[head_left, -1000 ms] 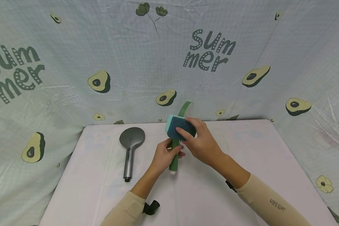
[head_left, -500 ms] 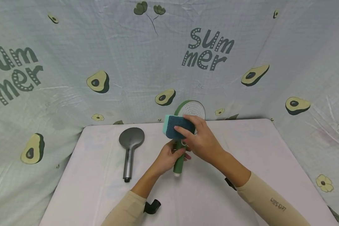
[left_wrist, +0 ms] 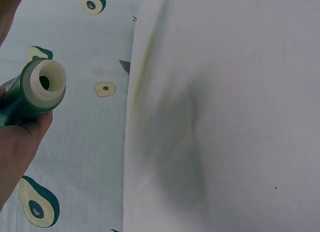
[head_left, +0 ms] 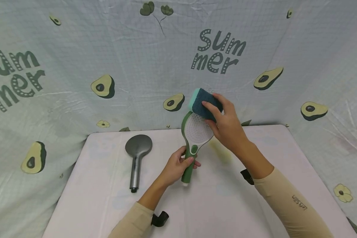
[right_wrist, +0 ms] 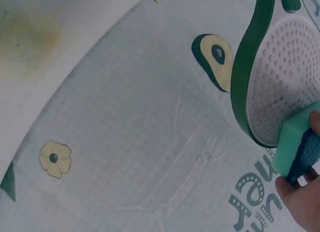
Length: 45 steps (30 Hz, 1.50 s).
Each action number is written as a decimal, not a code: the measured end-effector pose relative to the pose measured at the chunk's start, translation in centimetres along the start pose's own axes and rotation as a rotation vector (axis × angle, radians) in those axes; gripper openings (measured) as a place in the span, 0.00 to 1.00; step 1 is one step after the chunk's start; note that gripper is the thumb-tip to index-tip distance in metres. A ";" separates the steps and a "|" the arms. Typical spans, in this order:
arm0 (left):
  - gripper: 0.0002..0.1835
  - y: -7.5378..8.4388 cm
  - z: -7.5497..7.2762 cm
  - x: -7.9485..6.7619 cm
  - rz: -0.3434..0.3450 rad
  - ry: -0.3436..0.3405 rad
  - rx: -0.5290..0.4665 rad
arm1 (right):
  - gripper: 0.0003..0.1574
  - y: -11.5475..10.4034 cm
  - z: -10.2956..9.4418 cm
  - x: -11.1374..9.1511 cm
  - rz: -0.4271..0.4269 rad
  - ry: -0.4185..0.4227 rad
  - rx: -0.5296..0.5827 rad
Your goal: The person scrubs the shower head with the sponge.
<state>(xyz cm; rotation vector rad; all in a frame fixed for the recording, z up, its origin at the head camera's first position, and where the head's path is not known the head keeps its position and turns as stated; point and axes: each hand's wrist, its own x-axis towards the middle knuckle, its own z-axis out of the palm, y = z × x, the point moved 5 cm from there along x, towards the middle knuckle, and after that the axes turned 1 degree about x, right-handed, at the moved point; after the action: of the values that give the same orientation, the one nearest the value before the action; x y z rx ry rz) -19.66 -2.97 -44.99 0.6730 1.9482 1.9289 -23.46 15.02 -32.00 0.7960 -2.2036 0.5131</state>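
A green shower head (head_left: 197,129) with a white nozzle face is held up by its handle in my left hand (head_left: 177,166). Its nozzle face turns toward the head camera. In the left wrist view the white hollow end of the handle (left_wrist: 47,84) points at the camera. My right hand (head_left: 227,125) pinches a sponge (head_left: 206,103), light teal on one side and dark blue on the other. The sponge lies against the top edge of the nozzle face; the right wrist view shows its teal side (right_wrist: 292,142) there.
A dark grey shower head (head_left: 138,146) lies on the pale pink table (head_left: 107,211), left of my hands. Behind the table hangs a sheet (head_left: 131,59) printed with avocados and lettering. Black straps with mounts sit at both wrists.
My right hand has carried the sponge up and to the right, from the neck to the top of the green shower head. The nozzle face has turned toward the head camera.
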 end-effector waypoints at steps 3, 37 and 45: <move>0.20 -0.3 -0.1 0.0 -0.004 0.014 -0.004 | 0.39 -0.3 0.2 -0.2 -0.014 -0.009 0.002; 0.25 1.0 -1.5 1.3 0.014 0.087 0.058 | 0.42 -3.5 1.9 -2.7 -0.232 -0.148 -0.066; 0.22 1.1 -1.2 1.7 0.019 0.071 0.035 | 0.38 -1.1 -0.7 0.7 -0.130 -0.002 -0.108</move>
<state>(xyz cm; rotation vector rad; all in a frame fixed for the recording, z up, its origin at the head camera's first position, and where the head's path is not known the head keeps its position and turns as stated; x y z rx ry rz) -21.62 -3.13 -43.73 0.6431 2.0290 1.9599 -22.77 14.35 -30.89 0.8744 -2.1453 0.3263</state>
